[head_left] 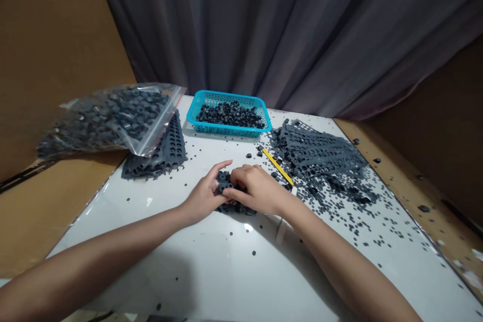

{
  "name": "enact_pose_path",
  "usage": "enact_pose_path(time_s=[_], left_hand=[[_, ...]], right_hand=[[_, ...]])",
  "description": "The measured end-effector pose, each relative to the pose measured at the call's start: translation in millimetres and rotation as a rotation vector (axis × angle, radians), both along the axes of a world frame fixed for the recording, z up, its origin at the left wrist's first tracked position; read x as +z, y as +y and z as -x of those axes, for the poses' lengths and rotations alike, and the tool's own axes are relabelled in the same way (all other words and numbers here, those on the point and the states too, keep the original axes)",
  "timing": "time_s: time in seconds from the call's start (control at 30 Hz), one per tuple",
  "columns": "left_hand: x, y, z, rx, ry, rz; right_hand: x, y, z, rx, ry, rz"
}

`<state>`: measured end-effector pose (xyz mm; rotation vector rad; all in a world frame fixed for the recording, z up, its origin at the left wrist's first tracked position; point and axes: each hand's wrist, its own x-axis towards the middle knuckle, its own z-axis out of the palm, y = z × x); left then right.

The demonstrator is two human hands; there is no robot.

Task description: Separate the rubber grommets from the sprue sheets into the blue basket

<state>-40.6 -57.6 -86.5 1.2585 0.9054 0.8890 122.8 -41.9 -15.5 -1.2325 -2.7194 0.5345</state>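
My left hand point(204, 195) is wrapped around the near-left side of a dark grey moulded rubber piece point(224, 181) with ring-shaped bumps, its fingers partly hidden beneath. My right hand point(258, 187) closes on the same piece from the right, thumb and curled fingers pressed against it. What lies between the right fingertips is hidden. Below the hands, more of the dark rubber point(241, 209) shows close to the white tabletop. Just beyond the right hand lies a yellow stick-like tool point(277, 166) with a white end.
A blue plastic basket point(228, 132) with small black parts stands at the back. Left of it, a clear zip bag point(113, 118) of grey ring-shaped parts rests partly on perforated rubber sheets point(175, 143). More perforated sheets point(320, 148) lie right, among scattered black discs point(350, 219).
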Motion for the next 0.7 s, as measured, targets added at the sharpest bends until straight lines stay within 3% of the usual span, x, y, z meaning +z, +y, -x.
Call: enact_pose_path(time_s=[0.23, 0.4, 0.53, 0.7], left_hand=[[-0.2, -2, 3, -0.092, 0.223, -0.096], [2.5, -2, 6, -0.212, 0.126, -0.047], [1.4, -1, 6, -0.157, 0.140, -0.032], [1.9, 1, 5, -0.116, 0.086, -0.025]], right_hand=[[-5.0, 6, -9, 0.129, -0.025, 0.159], [-12.6, 2, -12, 0.143, 0.012, 0.195], [-18.0, 0, -10, 0.086, 0.048, 0.144], [-19.4, 7, -13, 0.140, 0.171, 0.263]])
